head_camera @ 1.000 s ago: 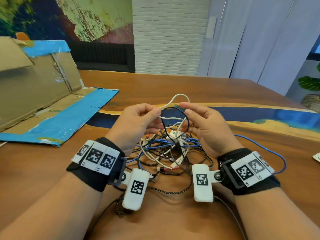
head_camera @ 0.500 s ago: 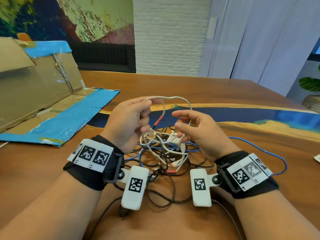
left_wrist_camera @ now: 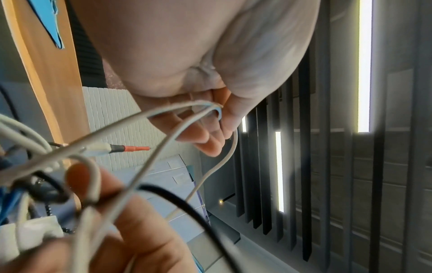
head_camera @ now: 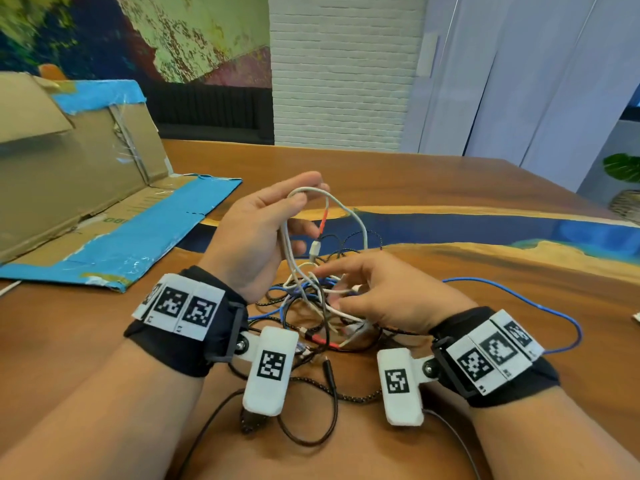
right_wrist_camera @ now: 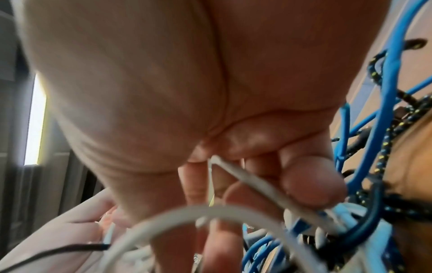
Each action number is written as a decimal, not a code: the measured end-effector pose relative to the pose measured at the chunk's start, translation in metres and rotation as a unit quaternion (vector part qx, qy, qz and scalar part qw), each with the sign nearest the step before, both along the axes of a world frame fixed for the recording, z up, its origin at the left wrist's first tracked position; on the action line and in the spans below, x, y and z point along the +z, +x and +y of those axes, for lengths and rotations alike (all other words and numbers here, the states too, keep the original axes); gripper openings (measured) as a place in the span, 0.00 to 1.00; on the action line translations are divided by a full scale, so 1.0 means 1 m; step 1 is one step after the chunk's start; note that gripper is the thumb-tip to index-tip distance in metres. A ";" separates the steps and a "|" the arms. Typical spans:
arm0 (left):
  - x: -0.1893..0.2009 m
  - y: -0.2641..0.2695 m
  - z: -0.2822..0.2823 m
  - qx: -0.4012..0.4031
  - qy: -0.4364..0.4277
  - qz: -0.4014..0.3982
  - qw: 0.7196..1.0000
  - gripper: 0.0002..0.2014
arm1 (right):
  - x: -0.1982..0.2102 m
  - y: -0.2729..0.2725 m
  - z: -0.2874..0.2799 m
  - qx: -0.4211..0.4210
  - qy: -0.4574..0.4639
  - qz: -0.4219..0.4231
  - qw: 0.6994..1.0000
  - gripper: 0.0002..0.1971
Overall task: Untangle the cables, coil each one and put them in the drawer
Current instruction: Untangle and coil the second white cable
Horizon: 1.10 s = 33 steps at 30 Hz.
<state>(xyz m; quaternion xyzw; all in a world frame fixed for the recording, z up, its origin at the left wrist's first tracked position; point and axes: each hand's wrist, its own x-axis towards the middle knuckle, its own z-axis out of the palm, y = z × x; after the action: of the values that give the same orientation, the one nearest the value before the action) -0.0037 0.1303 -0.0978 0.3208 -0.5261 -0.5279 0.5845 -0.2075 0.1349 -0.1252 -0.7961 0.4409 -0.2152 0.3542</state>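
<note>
A tangle of white, blue and black cables (head_camera: 311, 306) lies on the wooden table (head_camera: 450, 188) between my wrists. My left hand (head_camera: 298, 199) is raised above it and pinches a loop of a white cable (head_camera: 360, 223), whose red-sleeved plug (head_camera: 316, 249) dangles below. The left wrist view shows that loop (left_wrist_camera: 211, 109) bent over my fingers (left_wrist_camera: 210, 146). My right hand (head_camera: 341, 287) is low in the tangle. In the right wrist view its thumb and fingers (right_wrist_camera: 313, 186) curl on another white strand (right_wrist_camera: 245, 177).
An opened cardboard box with blue tape (head_camera: 79, 188) lies at the left on the table. A blue cable (head_camera: 554, 313) loops out to the right past my right wrist. A black braided cable (head_camera: 346, 396) and a thin black one (head_camera: 332, 420) trail toward me.
My left hand has lifted the white loop up and to the left, and its red-sleeved plug has come free and hangs. My right hand has let go above and dropped into the tangle.
</note>
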 end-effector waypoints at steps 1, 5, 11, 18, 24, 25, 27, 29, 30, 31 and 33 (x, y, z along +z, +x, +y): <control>0.001 0.001 0.000 0.000 -0.003 0.007 1.000 0.15 | 0.000 0.001 0.000 -0.013 -0.012 -0.010 1.000 0.12; -0.002 0.006 -0.006 0.035 0.011 -0.018 0.999 0.17 | 0.002 -0.004 -0.008 -0.133 -0.030 -0.217 0.967 0.07; -0.008 -0.003 -0.002 -0.008 0.054 -0.139 0.989 0.20 | 0.009 -0.004 -0.008 -0.131 0.027 -0.425 0.895 0.07; -0.009 -0.008 0.006 -0.080 0.013 -0.262 0.962 0.16 | 0.014 -0.005 -0.009 -0.149 0.026 -0.506 0.849 0.10; -0.009 -0.001 -0.006 0.027 0.020 -0.182 0.983 0.13 | 0.019 -0.016 -0.015 -0.191 -0.027 -0.552 0.811 0.19; -0.009 0.002 -0.009 0.046 0.026 -0.163 0.985 0.12 | 0.022 -0.019 -0.016 -0.198 -0.041 -0.566 0.800 0.20; -0.009 0.003 -0.011 0.070 0.035 -0.142 0.987 0.11 | 0.026 -0.021 -0.017 -0.195 -0.060 -0.602 0.772 0.18; -0.009 0.000 -0.011 0.068 0.042 -0.128 0.989 0.06 | 0.028 -0.021 -0.017 -0.179 -0.055 -0.634 0.750 0.16; -0.009 -0.001 -0.010 0.061 0.050 -0.124 0.989 0.03 | 0.027 -0.019 -0.017 -0.171 -0.045 -0.641 0.747 0.15; -0.009 -0.002 -0.010 0.061 0.058 -0.134 0.987 0.07 | 0.025 -0.018 -0.017 -0.164 -0.032 -0.640 0.750 0.15; -0.010 -0.003 -0.012 0.074 0.061 -0.172 0.980 0.16 | 0.023 -0.013 -0.016 -0.149 -0.009 -0.624 0.767 0.16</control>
<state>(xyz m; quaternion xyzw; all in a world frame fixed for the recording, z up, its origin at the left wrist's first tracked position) -0.0064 0.1187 -0.1074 0.4800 -0.5600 -0.4515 0.5021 -0.2204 0.1188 -0.1023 -0.4136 0.2333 -0.7186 0.5080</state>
